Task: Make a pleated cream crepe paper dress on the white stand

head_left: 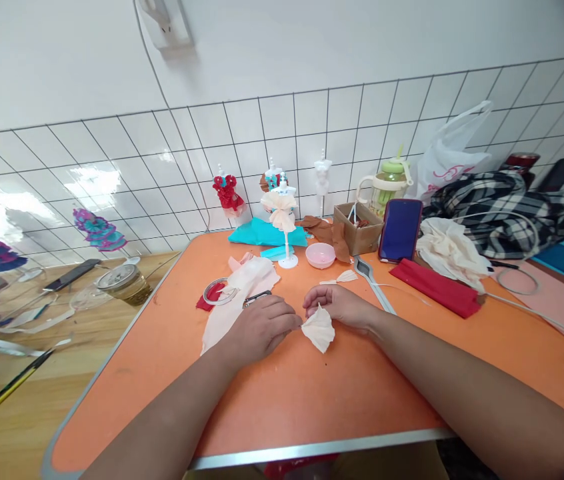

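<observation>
A small cream crepe paper fan (320, 329), gathered to a point on its left side, is between my hands above the orange table. My left hand (265, 325) pinches its narrow gathered end. Curled around behind the fan, my right hand (342, 308) touches it; the paper covers its thumb. A pale crepe paper sheet (249, 283) lies beyond my left hand, with small dark-handled clippers (257, 299) on it. Just past my right hand rests another small cream paper fan (347, 275). A white mini dress stand (286, 247) wearing cream ruffles stands ahead.
A tape roll (219, 291), a pink bowl (321, 255), grey scissors-like tongs (375, 283), a phone (400, 230) and a red crepe roll (437, 287) surround the work. Behind are a cardboard box (365, 233) and turquoise paper (262, 233). A lidded jar (125, 283) sits on the wooden table at left.
</observation>
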Demonstrator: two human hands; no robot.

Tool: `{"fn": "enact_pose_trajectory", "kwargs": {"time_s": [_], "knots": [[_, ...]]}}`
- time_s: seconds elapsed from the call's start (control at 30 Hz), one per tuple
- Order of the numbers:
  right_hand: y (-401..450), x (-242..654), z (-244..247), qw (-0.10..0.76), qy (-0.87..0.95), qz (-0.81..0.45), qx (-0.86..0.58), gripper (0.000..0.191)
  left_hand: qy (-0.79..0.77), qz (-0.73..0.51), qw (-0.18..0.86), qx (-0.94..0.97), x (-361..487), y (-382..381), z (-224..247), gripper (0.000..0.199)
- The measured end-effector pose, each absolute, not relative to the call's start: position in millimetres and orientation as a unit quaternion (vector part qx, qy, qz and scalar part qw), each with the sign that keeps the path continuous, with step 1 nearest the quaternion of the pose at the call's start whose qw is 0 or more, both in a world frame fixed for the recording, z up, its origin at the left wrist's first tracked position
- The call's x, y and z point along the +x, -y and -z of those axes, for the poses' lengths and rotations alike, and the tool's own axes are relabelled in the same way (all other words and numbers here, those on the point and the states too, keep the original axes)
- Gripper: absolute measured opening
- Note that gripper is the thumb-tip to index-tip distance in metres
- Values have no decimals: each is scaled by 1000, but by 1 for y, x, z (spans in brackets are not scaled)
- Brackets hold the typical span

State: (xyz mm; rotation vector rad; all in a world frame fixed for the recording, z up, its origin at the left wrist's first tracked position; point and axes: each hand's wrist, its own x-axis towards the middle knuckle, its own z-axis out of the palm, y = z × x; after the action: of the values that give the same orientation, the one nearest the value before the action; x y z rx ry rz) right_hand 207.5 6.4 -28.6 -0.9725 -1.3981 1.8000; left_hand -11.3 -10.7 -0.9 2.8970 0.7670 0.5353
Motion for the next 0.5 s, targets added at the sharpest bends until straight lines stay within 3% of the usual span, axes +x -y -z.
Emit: {"fn": "enact_pose_trajectory", "kwargs": {"time_s": [0.13, 0.3, 0.4, 0.5], "knots": [[-5, 208, 26, 337, 539, -680, -366, 26, -322, -214, 73, 919, -8, 12, 2, 30], [3, 205, 20, 340, 452, -756, -328, 46, -509, -266, 49, 817, -10, 3, 1, 29], [0, 217, 10, 323, 527, -702, -354, 36, -533, -240, 19, 811, -16, -4, 1, 31], [-11, 256, -4, 227, 694, -532, -429, 16, -529, -230, 23, 816, -18, -5, 2, 32]]}}
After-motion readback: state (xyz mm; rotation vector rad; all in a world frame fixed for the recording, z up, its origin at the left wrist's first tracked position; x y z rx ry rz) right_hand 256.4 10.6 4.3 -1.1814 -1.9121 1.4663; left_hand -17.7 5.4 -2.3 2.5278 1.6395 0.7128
